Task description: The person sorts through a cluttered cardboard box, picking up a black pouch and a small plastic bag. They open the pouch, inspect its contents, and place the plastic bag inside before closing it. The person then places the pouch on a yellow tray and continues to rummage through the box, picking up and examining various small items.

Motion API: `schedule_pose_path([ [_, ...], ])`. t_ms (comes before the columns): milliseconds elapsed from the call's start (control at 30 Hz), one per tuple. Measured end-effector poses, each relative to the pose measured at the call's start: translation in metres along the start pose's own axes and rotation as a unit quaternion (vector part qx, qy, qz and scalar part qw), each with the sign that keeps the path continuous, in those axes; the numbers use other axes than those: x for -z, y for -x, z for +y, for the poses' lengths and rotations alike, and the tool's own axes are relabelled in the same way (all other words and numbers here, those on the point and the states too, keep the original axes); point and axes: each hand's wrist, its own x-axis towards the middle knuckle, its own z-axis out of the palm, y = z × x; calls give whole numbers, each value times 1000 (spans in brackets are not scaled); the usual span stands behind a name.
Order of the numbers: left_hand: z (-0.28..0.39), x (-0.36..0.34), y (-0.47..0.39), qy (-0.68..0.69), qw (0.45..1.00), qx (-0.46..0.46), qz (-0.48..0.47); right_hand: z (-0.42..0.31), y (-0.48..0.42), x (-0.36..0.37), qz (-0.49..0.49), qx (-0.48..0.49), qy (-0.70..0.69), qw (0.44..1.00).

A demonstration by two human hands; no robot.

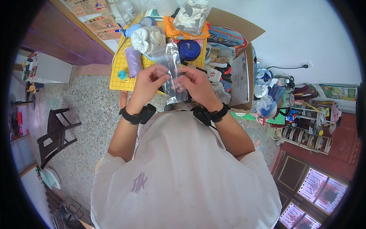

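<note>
A clear plastic bag [173, 58] is stretched between my two hands, its shiny surface catching the light. The thumb and fingers of my left hand [151, 78] pinch its left side. On the other side, my right hand [197, 86] grips it between thumb and fingers, some of which show through the film. Below the bag's near end comes the front of my shirt. Just left of my left hand lies a purple roll of plastic bags [133, 62]. A small turquoise cap-like piece [122, 75] rests on the yellow gridded board [117, 83].
Beyond the bag are a round dark blue container [189, 50], a white drawstring pouch [147, 38] and an orange packet [170, 27]. An open cardboard box [250, 77] full of mixed items stands to the right. A dark wooden chair [57, 134] is at left.
</note>
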Motion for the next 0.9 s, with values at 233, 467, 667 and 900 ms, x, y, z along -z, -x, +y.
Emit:
schedule_pose_path([
  [233,8,-5,0,-61,998,-23,-12,7,-6,6,1,-21,-18,1000],
  [467,3,2,3,-37,997,-33,-57,8,-6,11,-2,17,-34,999],
  [667,6,8,2,-53,995,-48,-70,7,-3,16,-15,-5,-49,999],
  [900,4,-2,4,19,998,0,-68,11,-3,10,-6,29,5,1000],
])
